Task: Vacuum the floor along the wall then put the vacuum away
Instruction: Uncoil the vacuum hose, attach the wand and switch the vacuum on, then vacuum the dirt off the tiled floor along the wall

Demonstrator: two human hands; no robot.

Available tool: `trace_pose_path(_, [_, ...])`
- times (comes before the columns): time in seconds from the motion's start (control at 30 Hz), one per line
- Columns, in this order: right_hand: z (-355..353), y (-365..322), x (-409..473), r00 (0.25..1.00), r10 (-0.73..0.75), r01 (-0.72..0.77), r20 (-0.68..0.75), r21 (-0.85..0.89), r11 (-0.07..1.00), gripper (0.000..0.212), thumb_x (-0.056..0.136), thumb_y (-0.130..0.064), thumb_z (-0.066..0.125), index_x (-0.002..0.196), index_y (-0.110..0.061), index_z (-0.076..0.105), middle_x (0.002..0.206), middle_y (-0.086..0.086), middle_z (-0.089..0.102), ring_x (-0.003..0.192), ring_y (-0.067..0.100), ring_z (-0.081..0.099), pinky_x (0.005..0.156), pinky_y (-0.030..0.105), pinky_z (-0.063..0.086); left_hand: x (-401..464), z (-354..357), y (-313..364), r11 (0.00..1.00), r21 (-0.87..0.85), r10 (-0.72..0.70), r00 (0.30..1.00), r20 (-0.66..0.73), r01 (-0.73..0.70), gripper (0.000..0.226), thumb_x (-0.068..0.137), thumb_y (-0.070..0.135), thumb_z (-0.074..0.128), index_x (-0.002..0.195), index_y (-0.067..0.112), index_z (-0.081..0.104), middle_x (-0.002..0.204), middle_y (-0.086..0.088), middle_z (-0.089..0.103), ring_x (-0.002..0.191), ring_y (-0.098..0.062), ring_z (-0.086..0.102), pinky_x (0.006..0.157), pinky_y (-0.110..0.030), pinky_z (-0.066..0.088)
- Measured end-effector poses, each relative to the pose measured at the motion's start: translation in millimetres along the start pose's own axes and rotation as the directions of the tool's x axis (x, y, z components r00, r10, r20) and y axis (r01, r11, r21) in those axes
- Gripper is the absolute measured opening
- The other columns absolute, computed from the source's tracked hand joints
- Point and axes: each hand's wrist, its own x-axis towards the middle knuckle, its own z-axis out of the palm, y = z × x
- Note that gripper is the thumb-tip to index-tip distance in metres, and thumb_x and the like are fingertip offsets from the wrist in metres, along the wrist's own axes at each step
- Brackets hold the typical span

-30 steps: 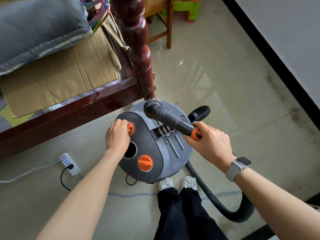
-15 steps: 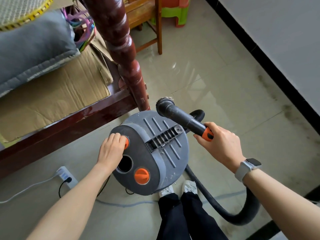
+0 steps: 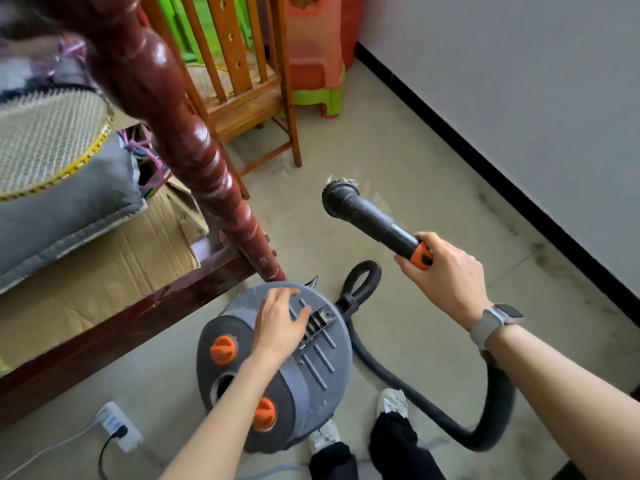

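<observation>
Pale tiled floor (image 3: 398, 161) fills most of the frame, bounded at the right by a white wall (image 3: 519, 81) with a black skirting (image 3: 485, 161); grimy marks are seen on the tiles beside that skirting at the right. A dark bedpost (image 3: 194, 150) slants through the upper left, and a wooden chair (image 3: 242, 81) stands at the top centre. The grey vacuum (image 3: 311, 375) sits at lower centre, its black hose (image 3: 485, 427) looping to the lower right. A power strip (image 3: 121, 429) lies at the lower left.

The nozzle (image 3: 363, 213) is raised above the floor at centre. For the wall pass, it would best be lowered to the tiles and drawn slowly along the skirting, with slack kept in the hose.

The right hand (image 3: 446, 271) is curled round the nozzle's orange collar. The left hand (image 3: 277, 323) rests flat on the vacuum's lid, fingers straight and slightly spread, gripping nothing.
</observation>
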Motion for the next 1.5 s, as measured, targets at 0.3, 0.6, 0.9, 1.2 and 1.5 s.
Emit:
trace_pose_path(0.3, [-118,63,109,0.963,-0.053,0.072,-0.263,0.067,0.995,0.042,0.082,-0.046,0.065,0.113,-0.018,0.058,0.101,-0.001,0.065,0.084,0.026,0.063,0.070,0.034,0.047,77,-9,276,0.717,-0.688,0.219,0.974,0.061,-0.118,0.022,0.097,0.031,0.047,0.112,0.019,0.057,0.110,0.001,0.062,0.103,-0.014,0.059,0.090,-0.031,0.049])
trace_pose_path(0.6, [-201,162,254,0.979,-0.139,0.189,-0.150,0.405,0.895,0.040,0.081,-0.034,0.070,0.113,-0.015,0.054,0.089,-0.007,0.055,0.077,0.016,0.052,0.069,0.023,0.038,175,18,494,0.571,-0.736,0.247,0.931,-0.268,-0.363,0.022,0.093,0.017,0.054,0.107,0.001,0.057,0.094,-0.005,0.063,0.081,-0.006,0.063,0.065,-0.011,0.050])
trace_pose_path(0.9, [-223,194,374,0.992,-0.127,0.096,-0.004,0.679,0.728,0.026,0.081,-0.025,0.073,0.084,-0.021,0.048,0.069,-0.010,0.051,0.055,0.003,0.044,0.055,0.012,0.037,283,-18,586,0.573,-0.677,0.228,0.883,-0.410,-0.462,0.021,0.095,0.025,0.053,0.106,0.008,0.058,0.104,-0.006,0.066,0.097,-0.013,0.062,0.087,-0.019,0.047])
trace_pose_path(1.2, [-235,181,534,0.992,-0.096,0.122,-0.075,0.631,0.766,0.034,0.078,-0.035,0.074,0.095,-0.016,0.053,0.078,-0.003,0.060,0.069,0.018,0.055,0.069,0.033,0.047,418,-25,587,0.630,-0.697,0.241,0.940,-0.242,-0.341,0.014,0.097,0.020,0.048,0.110,0.017,0.051,0.094,0.002,0.062,0.079,-0.011,0.058,0.071,-0.025,0.046])
trace_pose_path(1.5, [-172,148,748,0.995,0.070,-0.098,0.070,0.777,0.622,0.030,0.079,-0.037,0.070,0.078,-0.023,0.044,0.069,0.003,0.056,0.061,0.019,0.052,0.064,0.034,0.047,627,-6,559,0.867,-0.478,0.198,0.978,0.067,-0.143,0.028,0.092,0.011,0.057,0.119,0.004,0.054,0.099,-0.005,0.058,0.092,-0.015,0.054,0.071,-0.013,0.043])
